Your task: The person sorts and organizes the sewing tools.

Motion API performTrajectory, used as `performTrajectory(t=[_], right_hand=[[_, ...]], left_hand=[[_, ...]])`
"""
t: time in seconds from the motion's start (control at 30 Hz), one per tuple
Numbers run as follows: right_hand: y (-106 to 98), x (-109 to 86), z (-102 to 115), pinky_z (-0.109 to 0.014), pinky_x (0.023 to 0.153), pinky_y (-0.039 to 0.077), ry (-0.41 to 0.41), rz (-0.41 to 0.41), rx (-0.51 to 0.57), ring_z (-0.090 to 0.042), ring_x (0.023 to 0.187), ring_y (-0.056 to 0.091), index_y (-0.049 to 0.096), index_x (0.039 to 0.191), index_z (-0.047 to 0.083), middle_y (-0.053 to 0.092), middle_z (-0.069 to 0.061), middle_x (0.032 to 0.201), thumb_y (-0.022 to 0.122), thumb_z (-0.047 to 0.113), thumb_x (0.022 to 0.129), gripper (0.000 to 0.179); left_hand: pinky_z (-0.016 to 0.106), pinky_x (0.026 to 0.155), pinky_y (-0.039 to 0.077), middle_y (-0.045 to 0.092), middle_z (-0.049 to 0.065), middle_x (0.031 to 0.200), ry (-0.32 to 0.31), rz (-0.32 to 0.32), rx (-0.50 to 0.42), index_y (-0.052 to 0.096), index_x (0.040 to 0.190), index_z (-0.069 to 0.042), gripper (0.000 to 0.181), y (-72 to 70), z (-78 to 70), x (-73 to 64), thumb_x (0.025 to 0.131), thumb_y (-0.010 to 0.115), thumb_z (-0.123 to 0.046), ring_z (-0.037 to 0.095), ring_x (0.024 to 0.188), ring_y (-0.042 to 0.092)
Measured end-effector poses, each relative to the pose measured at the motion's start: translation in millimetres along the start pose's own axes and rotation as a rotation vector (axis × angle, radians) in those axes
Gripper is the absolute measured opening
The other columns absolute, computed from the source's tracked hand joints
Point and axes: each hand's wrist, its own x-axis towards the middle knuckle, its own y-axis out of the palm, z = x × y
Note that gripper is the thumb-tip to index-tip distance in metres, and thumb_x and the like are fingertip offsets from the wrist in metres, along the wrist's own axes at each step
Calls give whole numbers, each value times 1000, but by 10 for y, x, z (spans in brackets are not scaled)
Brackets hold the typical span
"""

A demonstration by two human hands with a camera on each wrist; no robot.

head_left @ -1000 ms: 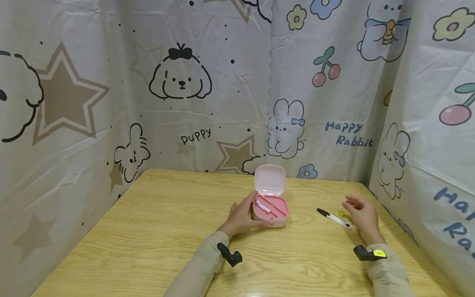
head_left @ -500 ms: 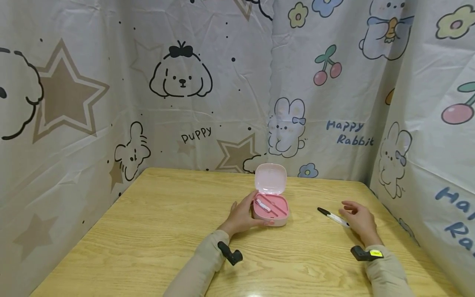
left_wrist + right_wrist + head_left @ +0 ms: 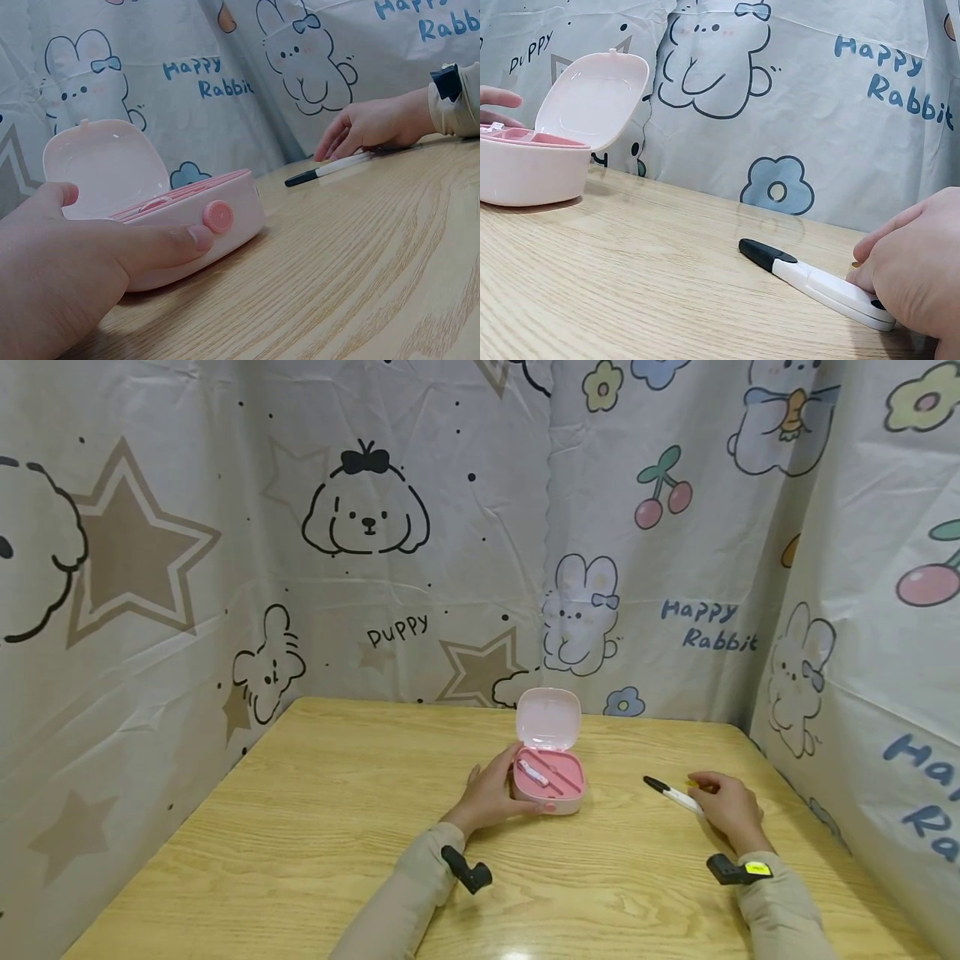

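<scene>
My left hand (image 3: 491,795) grips a small pink box (image 3: 247,206) at its left side, the thumb along the front by the round button. The box's hinged lid (image 3: 548,718) stands up; a white slim piece (image 3: 533,772) lies in the slotted pink inner tray (image 3: 567,765). At the right, my right hand (image 3: 726,806) rests low at the table, thumb and forefinger pinching a small yellow thing (image 3: 856,264), mostly hidden by the fingers. Close beside that hand lies a slim white, pen-like tool with a black end (image 3: 810,281), its near end partly covered in the head view.
The wooden table (image 3: 337,793) bears the box and the pen-like tool. Printed curtains (image 3: 450,568) stand behind it and along both sides. A small black camera is strapped to each sleeve.
My right hand has moved slightly down and left, and its fingers have closed on the small yellow thing. The left hand still holds the box in the same spot.
</scene>
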Motion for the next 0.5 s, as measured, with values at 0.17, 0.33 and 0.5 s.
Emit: performTrajectory(t=[0.17,0.33,0.5], right_hand=[[-17,-7,12,-63,81,35,12,-2,-6,-48,108,57,70,129,2,67,-24,119,68,23,100,36],[-15,-17,17,-63,81,36,-3,-5,-7,-48,108,58,70,129,2,67,-24,120,67,24,101,36],[-36,-23,28,-64,85,38,-11,-8,43,-48,116,55,67,133,2,64,-26,128,64,28,104,39]], left_hand=[[73,115,4,38,-5,163,9,-7,0,27,165,-24,114,13,11,14,75,90,-56,19,150,32],[73,115,4,38,-6,163,11,-10,-1,27,165,-24,114,21,21,18,75,90,-56,19,150,32],[71,117,3,35,-3,165,-4,5,17,26,165,-23,114,7,8,8,75,90,-54,20,151,31]])
